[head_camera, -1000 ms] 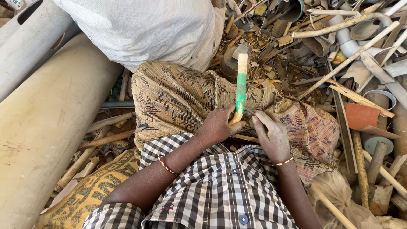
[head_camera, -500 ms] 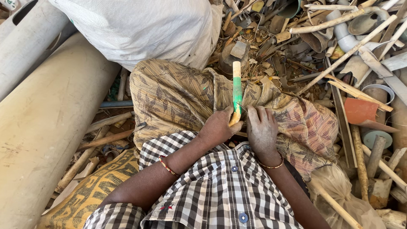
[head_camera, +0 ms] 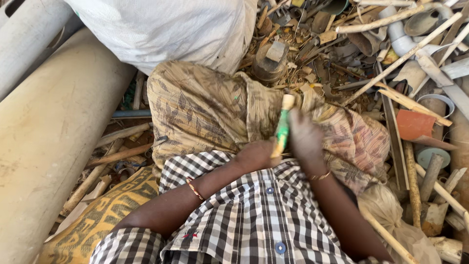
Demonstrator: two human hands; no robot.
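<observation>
Green-and-cream stick (head_camera: 283,128) stands nearly upright over my lap, just above the checked shirt (head_camera: 244,215); my left hand (head_camera: 256,155) is clamped round its lower end, fingers curled tight; my right hand (head_camera: 305,139) lies against the stick's right side, blurred, so I cannot tell whether it grips or merely presses; beneath both hands a patterned brown cloth (head_camera: 205,112) covers my knees; to my left runs a thick pale pipe (head_camera: 44,142); beyond the cloth sits a white sack (head_camera: 171,29); to the far right lies a heap of plastic scrap and sticks (head_camera: 371,54).
</observation>
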